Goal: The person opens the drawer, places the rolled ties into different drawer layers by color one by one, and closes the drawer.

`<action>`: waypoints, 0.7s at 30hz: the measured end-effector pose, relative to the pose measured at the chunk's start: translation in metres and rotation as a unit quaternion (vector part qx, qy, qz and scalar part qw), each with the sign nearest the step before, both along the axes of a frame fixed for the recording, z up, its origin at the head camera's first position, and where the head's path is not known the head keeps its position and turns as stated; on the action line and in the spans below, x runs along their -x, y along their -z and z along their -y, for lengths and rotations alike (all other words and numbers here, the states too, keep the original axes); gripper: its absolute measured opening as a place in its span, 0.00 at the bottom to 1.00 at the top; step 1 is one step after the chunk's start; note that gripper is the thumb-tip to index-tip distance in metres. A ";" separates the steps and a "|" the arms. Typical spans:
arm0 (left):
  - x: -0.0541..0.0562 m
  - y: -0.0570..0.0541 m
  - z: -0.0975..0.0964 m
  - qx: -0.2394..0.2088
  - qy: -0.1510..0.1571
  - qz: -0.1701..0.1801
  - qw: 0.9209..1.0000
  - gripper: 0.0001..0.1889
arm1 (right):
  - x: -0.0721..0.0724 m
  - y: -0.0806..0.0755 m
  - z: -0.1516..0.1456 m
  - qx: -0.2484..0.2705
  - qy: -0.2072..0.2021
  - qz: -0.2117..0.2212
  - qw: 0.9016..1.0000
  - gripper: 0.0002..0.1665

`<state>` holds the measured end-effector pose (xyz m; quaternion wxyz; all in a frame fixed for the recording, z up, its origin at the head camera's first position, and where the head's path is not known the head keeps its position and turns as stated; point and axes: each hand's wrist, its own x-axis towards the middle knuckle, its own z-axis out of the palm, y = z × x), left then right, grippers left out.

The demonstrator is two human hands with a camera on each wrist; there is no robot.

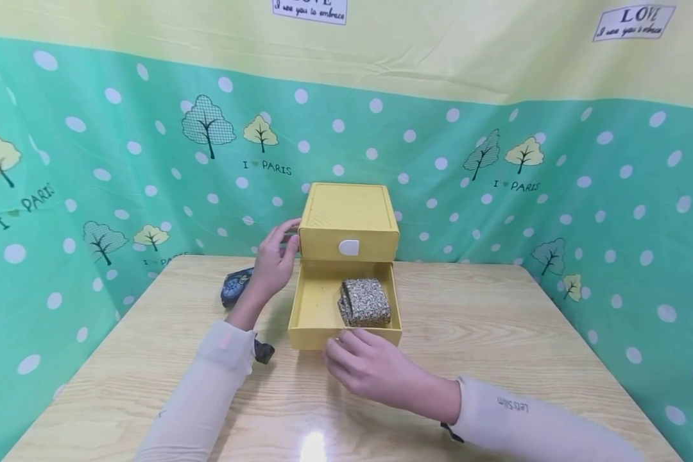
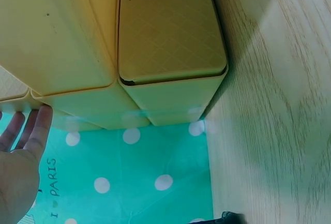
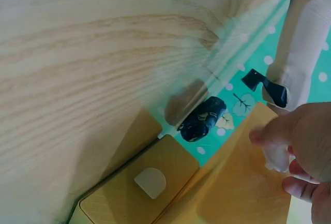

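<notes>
A yellow drawer unit (image 1: 349, 208) stands toward the back of the table. One drawer (image 1: 317, 305) is pulled out below its top drawer, and a folded, speckled grey-brown cloth (image 1: 368, 301) lies in its right half. At this drawer's front, my right hand (image 1: 375, 369) pinches the white pull tab (image 3: 276, 157) between thumb and fingers. My left hand (image 1: 274, 260) touches the unit's left side with fairly straight fingers, also visible along the edge in the left wrist view. Behind the left forearm lies a dark blue patterned roll (image 1: 233, 287), partly hidden.
Another drawer front (image 3: 129, 198) with a white tab sits closed beneath the pulled-out one. The wooden table (image 1: 485, 327) extends to both sides. A green dotted curtain (image 1: 346, 122) hangs close behind the unit and along both sides.
</notes>
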<state>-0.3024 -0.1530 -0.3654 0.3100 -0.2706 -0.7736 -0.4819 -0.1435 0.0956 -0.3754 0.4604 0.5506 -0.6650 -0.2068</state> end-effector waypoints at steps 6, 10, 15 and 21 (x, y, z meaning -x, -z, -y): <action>0.000 0.001 -0.001 0.002 0.002 -0.005 1.000 0.20 | 0.003 0.002 0.001 0.008 0.003 0.002 1.000 0.30; 0.000 0.000 -0.001 0.003 0.001 -0.004 1.000 0.20 | 0.009 0.011 0.002 0.011 0.009 0.004 1.000 0.29; 0.000 0.000 0.000 0.002 0.001 -0.006 1.000 0.20 | 0.012 0.015 0.002 0.007 0.014 -0.002 1.000 0.26; 0.001 0.000 0.000 -0.001 0.003 -0.004 1.000 0.20 | 0.012 0.011 0.001 -0.002 0.019 -0.012 1.000 0.22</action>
